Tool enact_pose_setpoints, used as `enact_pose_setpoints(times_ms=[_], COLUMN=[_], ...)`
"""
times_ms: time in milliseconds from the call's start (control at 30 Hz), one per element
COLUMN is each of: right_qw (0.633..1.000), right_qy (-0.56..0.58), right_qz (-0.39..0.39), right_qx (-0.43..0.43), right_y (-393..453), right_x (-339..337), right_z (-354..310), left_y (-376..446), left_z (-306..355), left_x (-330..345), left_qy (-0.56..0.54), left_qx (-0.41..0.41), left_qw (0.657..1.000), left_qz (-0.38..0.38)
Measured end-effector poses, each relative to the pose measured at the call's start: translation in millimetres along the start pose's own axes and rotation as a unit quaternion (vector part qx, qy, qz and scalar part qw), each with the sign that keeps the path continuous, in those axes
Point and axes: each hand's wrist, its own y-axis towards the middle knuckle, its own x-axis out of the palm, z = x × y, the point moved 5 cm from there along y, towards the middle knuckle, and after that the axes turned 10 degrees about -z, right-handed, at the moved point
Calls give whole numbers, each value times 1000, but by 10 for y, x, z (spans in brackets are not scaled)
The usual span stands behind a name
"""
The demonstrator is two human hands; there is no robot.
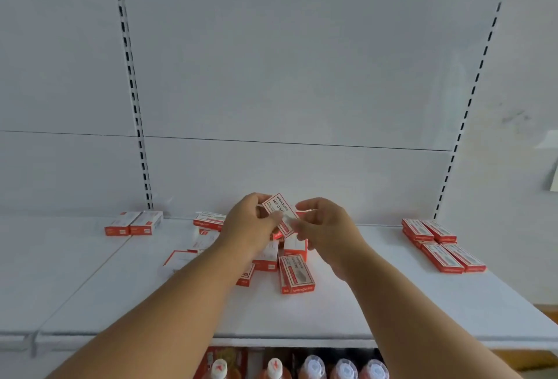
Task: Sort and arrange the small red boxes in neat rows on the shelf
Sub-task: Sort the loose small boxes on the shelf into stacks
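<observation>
Both my hands hold one small red and white box (281,212) up over the middle of the white shelf (377,297). My left hand (250,221) pinches its left side and my right hand (323,224) pinches its lower right end. Beneath them lies a loose pile of the same red boxes (294,273), partly hidden by my forearms. Two boxes (134,223) stand side by side at the back left. A neat group of several boxes (440,245) lies in rows at the back right.
The shelf's white back panel has slotted uprights at left (136,106) and right (465,118). Below the front edge stand bottles with white caps (314,366). A seam splits the shelf boards at the left (90,273).
</observation>
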Motion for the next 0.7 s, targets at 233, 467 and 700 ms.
enact_pose_setpoints(times_ms=[233,467,700], right_qw=[907,990,989], right_qy=[-383,-114,29], right_qz=[-128,57,135], right_qx=[118,58,47], right_y=[-375,-349,-617], right_x=[107,-172,-746], right_z=[74,142,272], left_y=[-311,-476,-288], left_z=[-79,-58,227], left_x=[-132,-39,585], left_qy=[-12,-57,-97], left_qx=[-3,-14,10], left_qw=[998,996,995], left_qz=[54,64,-20])
